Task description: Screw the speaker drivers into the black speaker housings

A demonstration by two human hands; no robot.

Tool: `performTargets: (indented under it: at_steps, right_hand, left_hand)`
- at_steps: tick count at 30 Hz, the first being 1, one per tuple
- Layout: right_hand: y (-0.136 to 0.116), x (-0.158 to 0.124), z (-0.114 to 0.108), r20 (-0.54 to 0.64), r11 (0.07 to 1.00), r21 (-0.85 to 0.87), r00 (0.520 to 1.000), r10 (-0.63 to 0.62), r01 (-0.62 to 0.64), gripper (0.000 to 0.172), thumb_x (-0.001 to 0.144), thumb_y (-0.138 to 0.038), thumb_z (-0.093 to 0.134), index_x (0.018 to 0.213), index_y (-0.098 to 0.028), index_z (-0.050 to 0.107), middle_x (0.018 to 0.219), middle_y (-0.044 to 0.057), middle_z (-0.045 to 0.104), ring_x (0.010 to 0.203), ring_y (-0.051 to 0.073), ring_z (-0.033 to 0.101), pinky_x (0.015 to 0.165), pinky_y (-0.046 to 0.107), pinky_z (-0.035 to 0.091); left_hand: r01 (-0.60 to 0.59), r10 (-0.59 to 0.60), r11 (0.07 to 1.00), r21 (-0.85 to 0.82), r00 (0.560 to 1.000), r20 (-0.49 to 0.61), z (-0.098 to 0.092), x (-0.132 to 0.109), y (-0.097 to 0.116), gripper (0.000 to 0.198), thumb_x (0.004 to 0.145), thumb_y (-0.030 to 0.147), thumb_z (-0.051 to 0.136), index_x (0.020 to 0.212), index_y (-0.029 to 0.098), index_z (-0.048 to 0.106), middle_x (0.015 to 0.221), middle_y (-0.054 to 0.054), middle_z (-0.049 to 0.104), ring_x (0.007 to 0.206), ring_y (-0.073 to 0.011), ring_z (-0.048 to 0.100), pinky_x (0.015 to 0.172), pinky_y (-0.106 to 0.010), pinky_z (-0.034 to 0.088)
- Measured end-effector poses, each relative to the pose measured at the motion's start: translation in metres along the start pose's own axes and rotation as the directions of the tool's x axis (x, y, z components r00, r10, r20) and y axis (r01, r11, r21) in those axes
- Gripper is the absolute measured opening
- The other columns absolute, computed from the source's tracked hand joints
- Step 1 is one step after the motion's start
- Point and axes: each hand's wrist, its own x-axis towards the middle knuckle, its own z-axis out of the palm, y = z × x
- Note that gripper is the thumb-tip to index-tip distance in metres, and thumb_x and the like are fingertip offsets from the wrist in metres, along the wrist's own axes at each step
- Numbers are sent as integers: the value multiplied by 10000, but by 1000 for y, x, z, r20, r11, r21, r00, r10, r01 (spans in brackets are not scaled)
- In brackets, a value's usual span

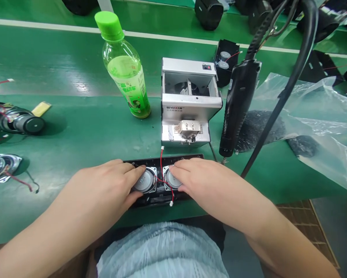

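Here we go, both hands down on the work! The left hand (104, 185) is open, fingers stretched out, tips pressing on the left of two round speakers (144, 180), and the right hand (202, 181) mirrors it, open and fingers spread over the right speaker (172, 177). Neither hand is wrapped around anything. The speakers sit side by side in a long black panel (185, 157) near the bench edge, and a red wire (161, 162) threads between them, with a white connector (171, 203) at its near end.

Just beyond the panel stands a silver WEIXIN screw feeder (189, 100), and to its right an electric screwdriver (238, 108) points tip-down, close to the panel's far right corner. Left of the feeder, a green-capped bottle (126, 73) of green drink stands on the green bench (75, 143). Further right lies a clear plastic bag (315, 123). Over on the far left, loose speakers with red wires (15, 120) lie on the bench, with a yellow strip (41, 109) beside them.
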Motion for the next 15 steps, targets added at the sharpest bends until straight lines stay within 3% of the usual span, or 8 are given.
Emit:
performTargets:
  at_steps: [15]
  right_hand:
    - [-11, -7, 7, 6, 995, -92, 1000, 27, -27, 270, 1049, -115, 567, 1305, -172, 631, 1199, 103, 708, 1091, 304, 706, 912, 522, 663]
  left_hand:
    - [-45, 44, 999, -8, 997, -64, 1, -4, 4, 303, 911, 328, 797, 1206, 261, 820, 1095, -64, 842, 919, -334, 788, 714, -474, 631]
